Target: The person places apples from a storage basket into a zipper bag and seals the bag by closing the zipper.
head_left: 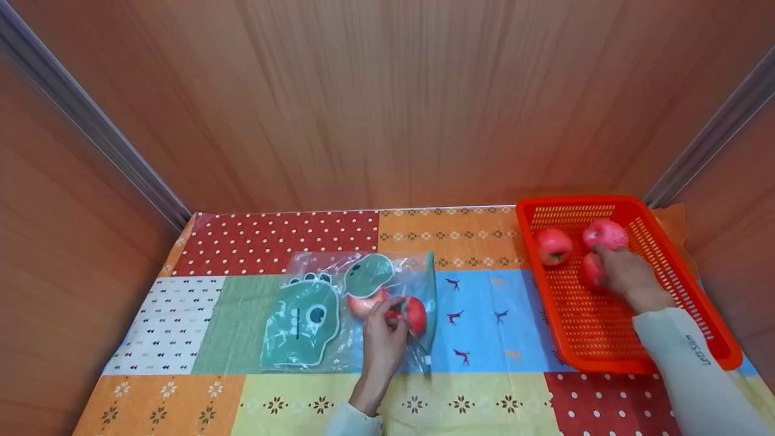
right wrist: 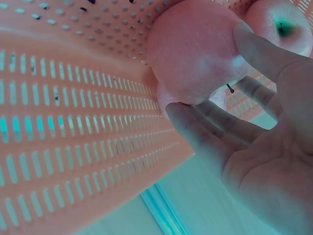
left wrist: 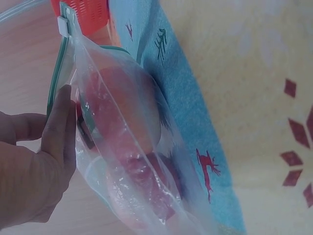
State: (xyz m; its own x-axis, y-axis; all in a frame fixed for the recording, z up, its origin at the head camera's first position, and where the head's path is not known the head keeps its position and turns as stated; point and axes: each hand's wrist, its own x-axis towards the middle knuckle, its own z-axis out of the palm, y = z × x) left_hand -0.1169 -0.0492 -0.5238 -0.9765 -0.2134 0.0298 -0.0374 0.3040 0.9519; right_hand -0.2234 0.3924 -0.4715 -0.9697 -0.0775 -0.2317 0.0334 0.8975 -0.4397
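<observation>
My left hand (head_left: 385,336) pinches the green-edged opening of a clear zip bag (left wrist: 188,196), printed with green cartoon monster shapes. Inside the bag lie red apples (head_left: 415,316), pressed close together under the film in the left wrist view. Over in the orange-red plastic basket (head_left: 540,315), my right hand (head_left: 629,275) has its thumb and fingers round an apple (right wrist: 195,49). Behind that one sits a second apple (head_left: 605,234), and a third apple (head_left: 554,246) rests by the basket's left wall, its stem hollow showing.
A patchwork-print cloth (head_left: 278,236) covers the table beneath bag and basket. Wood-grain panels (head_left: 387,103) stand at the back and both sides. The bag's white slider (left wrist: 63,27) is at one end of its green zip.
</observation>
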